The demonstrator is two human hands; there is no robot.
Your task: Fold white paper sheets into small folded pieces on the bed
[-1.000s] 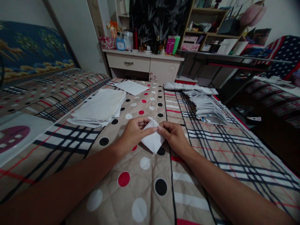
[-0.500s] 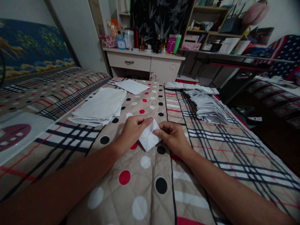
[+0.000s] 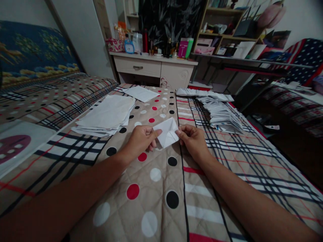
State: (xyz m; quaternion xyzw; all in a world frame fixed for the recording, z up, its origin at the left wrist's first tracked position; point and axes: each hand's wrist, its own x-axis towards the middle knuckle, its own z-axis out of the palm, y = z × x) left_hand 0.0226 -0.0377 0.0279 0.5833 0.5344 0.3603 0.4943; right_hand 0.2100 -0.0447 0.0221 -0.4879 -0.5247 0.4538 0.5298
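A person's 2 bare hands grasp 1 folded white paper [image 3: 165, 135] above a quilted cover [image 3: 161, 181] printed with dots, stripes and plaid. The left hand [image 3: 143, 137], nearly closed, pinches the paper's left corner, thumb on top and fingers curled beneath and behind it. The right hand [image 3: 193, 139], also mostly closed, grips the right corner between thumb and bent fingers. Creases cross the paper, which sits between the 2 hands with its face tilted toward the camera. Both forearms reach in from the near corners, the left slanting up to the right and the right slanting up to the left, bringing the hands near each other at mid-scene. At left lies a stack of white sheets [image 3: 106, 114], with a smaller piece of white paper [image 3: 141, 93] beyond its far right corner. At right, folded papers [image 3: 222, 114] form a fanned row, near a long white bundle [image 3: 205, 94] on the far side. A pale dresser [image 3: 137, 64] stands beyond the cover.
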